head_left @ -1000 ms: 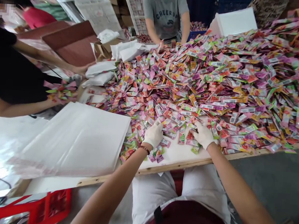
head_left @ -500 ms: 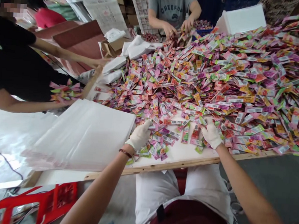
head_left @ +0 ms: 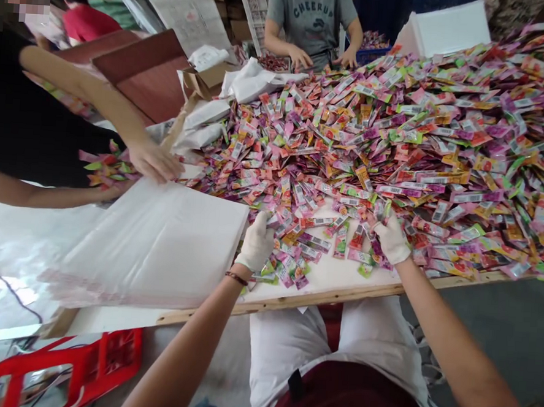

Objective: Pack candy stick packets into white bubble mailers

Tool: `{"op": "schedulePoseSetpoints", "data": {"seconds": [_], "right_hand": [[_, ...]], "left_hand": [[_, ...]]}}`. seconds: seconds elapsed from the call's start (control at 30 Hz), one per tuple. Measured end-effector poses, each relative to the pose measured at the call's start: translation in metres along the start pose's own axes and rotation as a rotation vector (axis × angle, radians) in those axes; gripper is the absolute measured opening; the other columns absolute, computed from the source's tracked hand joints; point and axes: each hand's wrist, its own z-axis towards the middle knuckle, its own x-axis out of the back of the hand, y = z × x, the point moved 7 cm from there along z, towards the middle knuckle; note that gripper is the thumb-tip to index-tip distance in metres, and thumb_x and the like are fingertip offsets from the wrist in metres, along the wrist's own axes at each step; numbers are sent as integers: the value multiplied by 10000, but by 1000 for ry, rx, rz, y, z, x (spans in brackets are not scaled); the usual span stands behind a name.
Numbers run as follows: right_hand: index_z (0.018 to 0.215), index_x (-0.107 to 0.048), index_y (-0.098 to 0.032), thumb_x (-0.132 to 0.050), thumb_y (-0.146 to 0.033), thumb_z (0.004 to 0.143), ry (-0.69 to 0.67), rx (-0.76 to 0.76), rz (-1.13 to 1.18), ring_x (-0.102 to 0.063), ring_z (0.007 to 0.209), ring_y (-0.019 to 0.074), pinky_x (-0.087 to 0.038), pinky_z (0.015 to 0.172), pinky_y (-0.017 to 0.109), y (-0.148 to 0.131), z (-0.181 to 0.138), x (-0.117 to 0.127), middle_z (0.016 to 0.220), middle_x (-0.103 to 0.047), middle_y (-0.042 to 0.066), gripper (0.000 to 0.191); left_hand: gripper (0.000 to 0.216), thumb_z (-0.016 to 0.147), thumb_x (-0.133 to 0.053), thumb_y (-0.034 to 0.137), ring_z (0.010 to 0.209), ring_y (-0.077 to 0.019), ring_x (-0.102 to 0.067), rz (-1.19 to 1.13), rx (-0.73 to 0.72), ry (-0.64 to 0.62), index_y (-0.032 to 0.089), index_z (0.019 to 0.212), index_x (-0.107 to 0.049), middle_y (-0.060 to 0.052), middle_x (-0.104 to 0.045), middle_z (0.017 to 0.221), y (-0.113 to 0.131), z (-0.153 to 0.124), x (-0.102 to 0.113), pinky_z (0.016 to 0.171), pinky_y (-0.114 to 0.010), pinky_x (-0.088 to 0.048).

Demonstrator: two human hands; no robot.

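My left hand (head_left: 257,244), in a white glove, is at the near edge of a heap of small colourful stick packets (head_left: 349,141). Its fingers are curled in at a few packets (head_left: 279,220) by the thumb; part of the grip is hidden. My right hand (head_left: 393,238), also gloved, is closed on stick packets (head_left: 382,210) that stick up from its fingertips. Between my hands, loose packets (head_left: 316,241) lie on the white tabletop (head_left: 329,277), several with barcodes showing.
A stack of white plastic bags (head_left: 159,246) covers the table's left end. A co-worker's hand (head_left: 152,159) touches it; the other holds packets (head_left: 106,166). Another co-worker's hands (head_left: 302,57) are at the far edge. A white box (head_left: 451,30) stands behind; a red stool (head_left: 72,369) is below.
The left co-worker's arm has come down onto the bag stack. The far co-worker's hands have spread apart, off the packets. My left fingers have drawn up slightly; my right hand has shifted a little.
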Motion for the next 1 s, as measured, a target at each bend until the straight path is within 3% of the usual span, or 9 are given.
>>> {"op": "schedulePoseSetpoints", "data": {"seconds": [0.17,0.27,0.37,0.47,0.53,0.67,0.77,0.9,1.0], "right_hand": [[1113,-577,-199,-684,-469,780,-141,129,-486,-613,837,229,-500,797,364,-29,40,-38,942,-672,56,442],[1095,-634,-171,-658,-411,818,-303,115,-832,-641,876,270,-492,805,366,-23,61,-64,940,-698,99,367],[1115,-651,-175,-645,-373,836,-411,113,-1008,-656,927,273,-483,825,346,-9,67,-77,1020,-712,118,343],[1185,-634,-180,-646,-329,834,-408,125,-1027,-647,1006,265,-472,871,329,-1,63,-74,1130,-702,119,381],[1174,-637,-173,-617,-286,846,-390,122,-1039,-642,1022,258,-469,883,320,3,60,-69,1134,-701,119,348],[1108,-656,-142,-578,-233,845,-356,125,-1050,-622,1052,278,-463,914,338,-2,58,-58,1160,-676,153,288],[1152,-627,-112,-565,-188,822,-304,157,-1069,-610,1048,323,-451,933,399,-15,58,-54,1144,-664,187,344],[1296,-515,-99,-524,-187,871,-311,215,-871,-630,929,277,-474,867,378,-38,48,-76,1035,-691,142,434],[1271,-526,-128,-584,-325,912,-398,232,-629,-631,899,224,-511,824,358,-48,31,-112,1050,-680,96,413]], "left_hand": [[296,797,-599,380,729,-165,-587,-56,-4,-102,162,997,-594,-9,-641,805,28,24,-5,696,-254,-479],[236,757,-640,333,693,-147,-575,-24,-24,-210,162,914,-599,7,-635,765,40,28,-19,649,-231,-460],[214,742,-642,252,767,-181,-625,110,-17,-260,153,929,-609,-45,-678,840,41,24,-39,701,-256,-481],[277,708,-675,216,839,-228,-662,249,37,-317,139,971,-629,-103,-702,899,33,18,-55,739,-285,-492],[224,727,-642,199,828,-231,-675,270,58,-351,146,945,-648,-100,-710,871,26,15,-54,737,-283,-495],[189,797,-571,257,867,-254,-690,361,8,-319,173,925,-682,-105,-725,904,19,15,-20,771,-298,-505],[313,806,-550,232,963,-300,-690,524,-27,-305,178,1086,-679,-147,-717,1058,15,17,11,816,-338,-513],[534,791,-529,124,993,-297,-695,644,-45,-553,216,1315,-578,-137,-719,1109,13,12,17,814,-351,-525],[524,762,-549,91,1065,-300,-675,678,-131,-672,216,1267,-607,-141,-701,1177,18,9,11,858,-362,-525]]}}
